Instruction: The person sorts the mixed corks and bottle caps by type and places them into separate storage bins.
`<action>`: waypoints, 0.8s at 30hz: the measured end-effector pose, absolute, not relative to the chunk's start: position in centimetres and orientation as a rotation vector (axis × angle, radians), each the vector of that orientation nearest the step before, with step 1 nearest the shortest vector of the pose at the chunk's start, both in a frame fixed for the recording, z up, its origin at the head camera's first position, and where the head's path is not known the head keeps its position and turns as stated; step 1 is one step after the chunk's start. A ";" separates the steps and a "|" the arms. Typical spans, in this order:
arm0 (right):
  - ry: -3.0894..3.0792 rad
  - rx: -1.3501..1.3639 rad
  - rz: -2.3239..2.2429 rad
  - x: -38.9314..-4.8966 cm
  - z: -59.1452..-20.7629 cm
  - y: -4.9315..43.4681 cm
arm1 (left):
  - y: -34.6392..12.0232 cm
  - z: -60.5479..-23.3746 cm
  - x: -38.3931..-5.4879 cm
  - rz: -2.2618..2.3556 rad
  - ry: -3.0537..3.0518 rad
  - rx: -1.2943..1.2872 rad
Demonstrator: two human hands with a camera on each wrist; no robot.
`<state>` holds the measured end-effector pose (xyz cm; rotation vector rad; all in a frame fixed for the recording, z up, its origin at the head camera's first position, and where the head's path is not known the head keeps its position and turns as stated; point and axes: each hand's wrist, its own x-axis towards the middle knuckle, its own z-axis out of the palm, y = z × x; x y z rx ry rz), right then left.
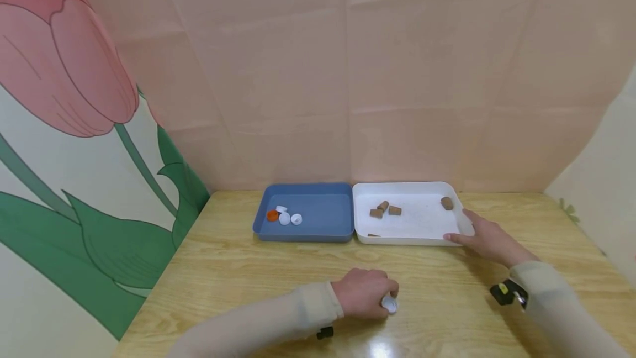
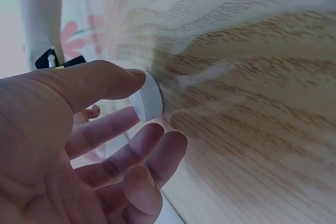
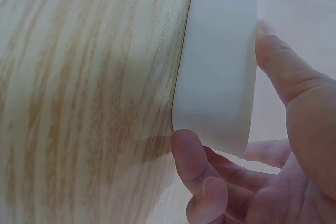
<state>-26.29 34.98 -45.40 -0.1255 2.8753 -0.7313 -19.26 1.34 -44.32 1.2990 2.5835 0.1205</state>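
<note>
Low over the front of the table, my left hand (image 1: 365, 293) pinches a white bottle cap (image 1: 390, 305) between thumb and index finger. In the left wrist view the cap (image 2: 150, 98) is tilted on its side, its edge right at the wood, and the other fingers are curled loosely beside it. My right hand (image 1: 489, 241) grips the near right corner of a white tray (image 1: 417, 225). The right wrist view has the thumb on the rim of the tray (image 3: 218, 66) and other fingertips at its outer wall. Several brown corks (image 1: 395, 210) lie inside.
A blue tray (image 1: 323, 214) stands against the white tray's left side. It holds several white caps (image 1: 284, 219) and an orange cap (image 1: 273, 215) at its left. Behind both trays, a pink covering (image 1: 278, 98) rises at the back edge of the wooden table (image 1: 223, 269).
</note>
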 end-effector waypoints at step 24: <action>2.882 -0.133 -0.717 -26.1 -45.1 34.8 | -0.5 -42.6 -20.5 0.101 2.718 1.191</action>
